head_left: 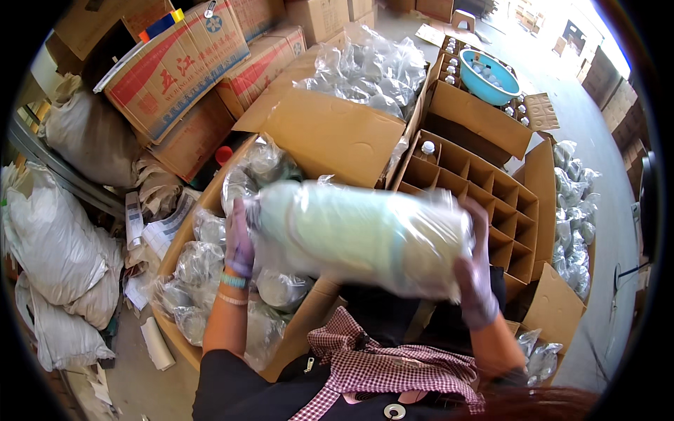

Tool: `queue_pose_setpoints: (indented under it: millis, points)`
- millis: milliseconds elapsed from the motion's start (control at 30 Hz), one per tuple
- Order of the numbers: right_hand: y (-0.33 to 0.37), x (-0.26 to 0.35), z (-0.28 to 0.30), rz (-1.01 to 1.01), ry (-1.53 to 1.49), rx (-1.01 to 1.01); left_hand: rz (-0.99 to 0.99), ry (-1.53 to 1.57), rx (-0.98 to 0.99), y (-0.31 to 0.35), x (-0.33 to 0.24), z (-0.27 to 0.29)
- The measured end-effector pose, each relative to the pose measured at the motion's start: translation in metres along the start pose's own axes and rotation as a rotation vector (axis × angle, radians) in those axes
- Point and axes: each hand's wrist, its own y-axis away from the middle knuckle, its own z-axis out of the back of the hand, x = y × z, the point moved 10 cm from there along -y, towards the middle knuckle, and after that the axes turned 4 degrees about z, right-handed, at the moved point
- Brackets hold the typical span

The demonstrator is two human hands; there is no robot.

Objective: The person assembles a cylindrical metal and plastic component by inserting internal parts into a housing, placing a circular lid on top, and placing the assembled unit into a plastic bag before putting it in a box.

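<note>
Held sideways in front of me is a large pale green flask, bottle-shaped, in clear plastic and smeared by motion. My left hand, in a thin greyish-purple glove, grips its narrower end. At the wider, creamy end, my right hand holds on in a similar glove. Below and to the left stands an open cardboard box with several plastic-wrapped flasks inside. To the right, a divided carton has cardboard cells, and one bottle with a white cap shows in a far cell.
Behind, a carton holds clear-bagged items. A blue basin rests on a carton of capped bottles. More bagged items line the right side. Stacked printed cartons and white sacks crowd the left.
</note>
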Motion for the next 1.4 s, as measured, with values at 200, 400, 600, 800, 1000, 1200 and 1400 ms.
queue_pose_setpoints:
  millis: [200, 400, 600, 800, 1000, 1200, 1400]
  points:
    - [-0.184, 0.012, -0.127, 0.342, 0.852, 0.225, 0.405, -0.035, 0.006, -0.161, 0.166, -0.010]
    - [-0.244, -0.162, -0.242, 0.086, 1.435, 0.681, 0.537, -0.624, 0.649, -0.193, 0.269, -0.007]
    - [-0.174, -0.339, -0.227, -0.075, 1.503, 0.596, 0.183, -1.009, 0.452, -0.236, 0.148, -0.039]
    - [-0.168, -0.331, -0.247, -0.008, 1.427, 0.615, -0.285, -1.914, 0.601, -0.261, 0.127, -0.111]
    - [-0.164, -0.325, -0.231, 0.037, 1.349, 0.657, 0.164, -2.062, 0.674, -0.315, 0.206, -0.110]
    - [-0.157, -0.320, -0.241, 0.260, 1.315, 0.718, 0.116, -2.061, 0.522, -0.333, 0.244, -0.088]
    - [-0.150, -0.317, -0.230, 0.230, 1.292, 0.656, 0.072, -2.017, 0.417, -0.302, 0.224, -0.093]
